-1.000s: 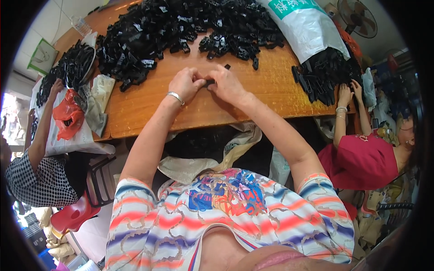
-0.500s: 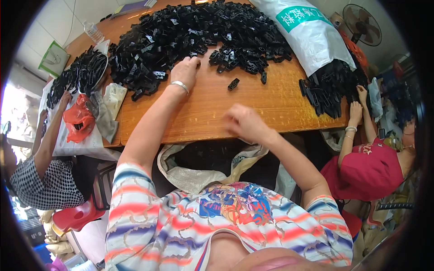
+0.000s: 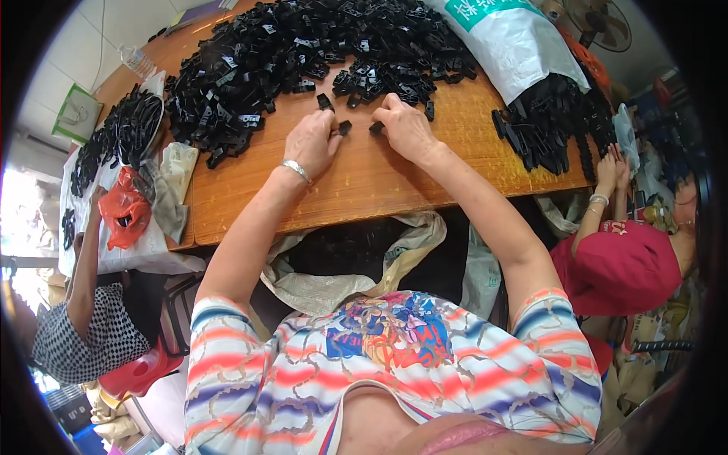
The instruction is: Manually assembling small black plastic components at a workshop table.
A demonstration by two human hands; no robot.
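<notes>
Where the open sack (image 3: 318,292) gapes below the near edge of the table (image 3: 360,186), the person's forearms pass above it and reach forward over the wood. The left hand (image 3: 311,142) pinches a small black piece, the left piece (image 3: 345,127), between thumb and finger; the right hand (image 3: 407,130) grasps another, the right piece (image 3: 375,129), at its fingertips. These two lie almost level, facing each other across a narrow gap, apart and not touching. The left piece juts to the right out of the grip, its long axis slanting away and rightward. The right piece juts to the left, its visible end tipped slightly toward the person; fingers cover the rest, so its full axis is hard to tell.

Just beyond the left fingertips is a loose piece (image 3: 324,101), its long axis running from far left to near right. The left hand is clearly the nearer one; whether it touches the piece I cannot tell. Farther on, a cluster (image 3: 379,82) of like pieces sits ahead of both hands, and the big pile (image 3: 243,68) spreads behind it and to the left, axes pointing every way.
</notes>
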